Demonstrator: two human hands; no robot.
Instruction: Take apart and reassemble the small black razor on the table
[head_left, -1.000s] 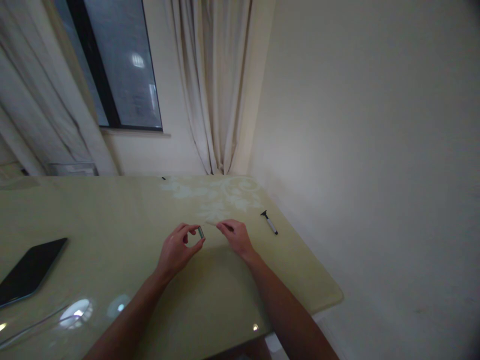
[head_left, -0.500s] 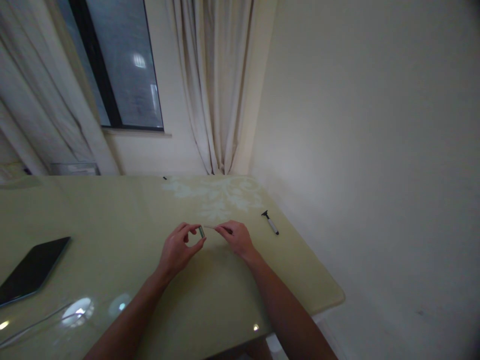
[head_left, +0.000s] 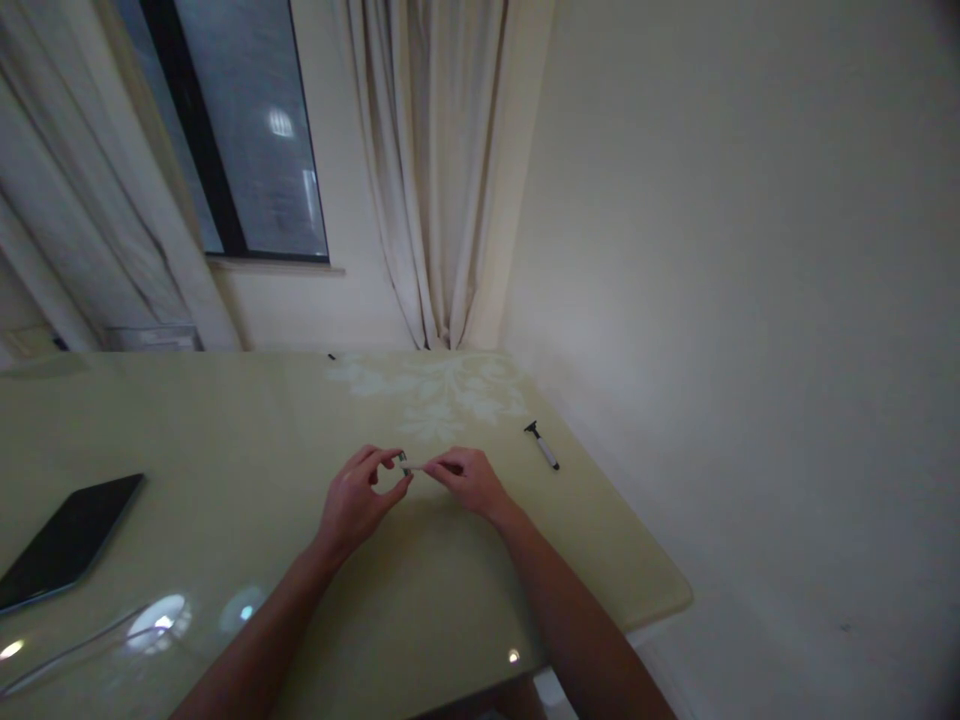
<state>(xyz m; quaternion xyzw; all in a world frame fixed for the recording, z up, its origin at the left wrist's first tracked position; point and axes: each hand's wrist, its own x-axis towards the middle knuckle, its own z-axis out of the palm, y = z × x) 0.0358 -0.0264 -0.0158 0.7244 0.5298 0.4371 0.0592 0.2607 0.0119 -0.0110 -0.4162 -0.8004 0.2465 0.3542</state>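
My left hand [head_left: 358, 502] pinches a small, narrow, dark-green and pale piece [head_left: 403, 457] between thumb and fingertips, holding it by its two ends above the table. Its exact kind is too small to make out. Facing it, my right hand [head_left: 471, 482] is closed around a thin pale stick [head_left: 414, 467]. The stick's tip overlaps the middle of the green piece; whether they touch I cannot tell. A razor [head_left: 543, 446] with a black head and grey handle lies on the table to the right of my right hand.
The glossy pale-green table [head_left: 225, 430] has its right edge along the wall. A dark tablet [head_left: 67, 540] lies at the left, with a white cable [head_left: 67, 652] nearer me. A tiny black object [head_left: 331, 356] sits at the far edge, before the curtain [head_left: 442, 200].
My right hand has shifted slightly left and down, bringing the stick's tip across the green piece. The left hand has stayed nearly in place.
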